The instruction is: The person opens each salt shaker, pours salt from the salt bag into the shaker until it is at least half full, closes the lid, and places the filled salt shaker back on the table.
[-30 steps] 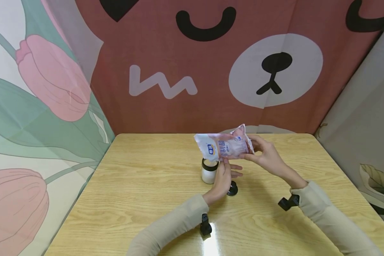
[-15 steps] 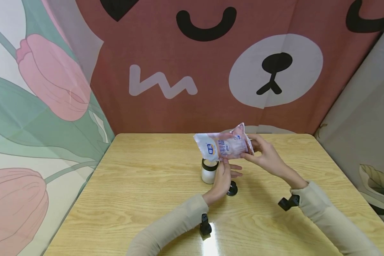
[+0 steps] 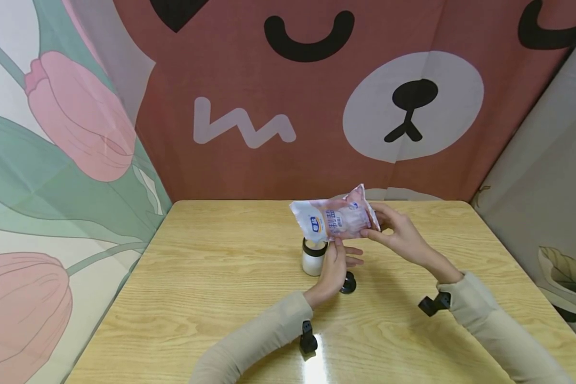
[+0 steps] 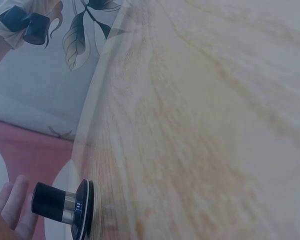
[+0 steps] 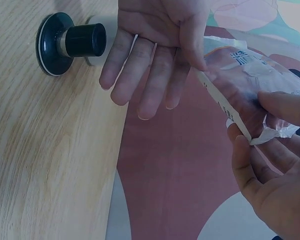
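Observation:
My right hand (image 3: 400, 234) grips a pink and white salt bag (image 3: 336, 217) by its right end, thumb in front and fingers behind. The bag lies nearly level, its left end over the mouth of a glass jar (image 3: 313, 262) with a black rim and white contents. My left hand (image 3: 333, 269) is at the jar's right side, thumb up at the bag's lower edge. In the right wrist view its fingers (image 5: 149, 80) extend straight and spread apart. A black knobbed lid (image 3: 348, 283) sits on the table beside it, partly covered by that hand in the head view.
The wooden table (image 3: 211, 298) reaches back to a red cloth (image 3: 249, 170) printed with a bear face. Floral cloths hang at both sides. Each sleeve carries a small black wrist camera (image 3: 309, 338).
The salt bag and the right hand's fingers have shifted very slightly to the left. The left hand, jar and lid stay in place.

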A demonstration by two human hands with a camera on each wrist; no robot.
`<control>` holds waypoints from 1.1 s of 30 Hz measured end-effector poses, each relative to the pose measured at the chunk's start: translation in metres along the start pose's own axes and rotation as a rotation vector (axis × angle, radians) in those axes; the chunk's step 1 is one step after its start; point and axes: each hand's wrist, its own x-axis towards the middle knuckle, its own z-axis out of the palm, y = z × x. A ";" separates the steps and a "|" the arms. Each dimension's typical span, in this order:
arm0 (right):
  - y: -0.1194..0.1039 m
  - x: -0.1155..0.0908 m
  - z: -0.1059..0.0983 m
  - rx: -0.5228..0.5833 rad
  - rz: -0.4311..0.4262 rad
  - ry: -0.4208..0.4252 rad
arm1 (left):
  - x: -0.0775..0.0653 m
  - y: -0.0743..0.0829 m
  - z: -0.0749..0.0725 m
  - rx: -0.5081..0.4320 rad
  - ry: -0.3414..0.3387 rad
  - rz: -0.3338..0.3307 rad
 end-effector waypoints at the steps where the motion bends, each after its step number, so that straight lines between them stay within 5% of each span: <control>1: 0.000 0.000 0.000 0.000 0.000 -0.002 | 0.000 0.000 0.000 0.001 -0.002 -0.002; 33: 0.000 0.001 -0.001 0.017 -0.008 0.001 | 0.001 -0.001 0.000 0.020 0.008 -0.020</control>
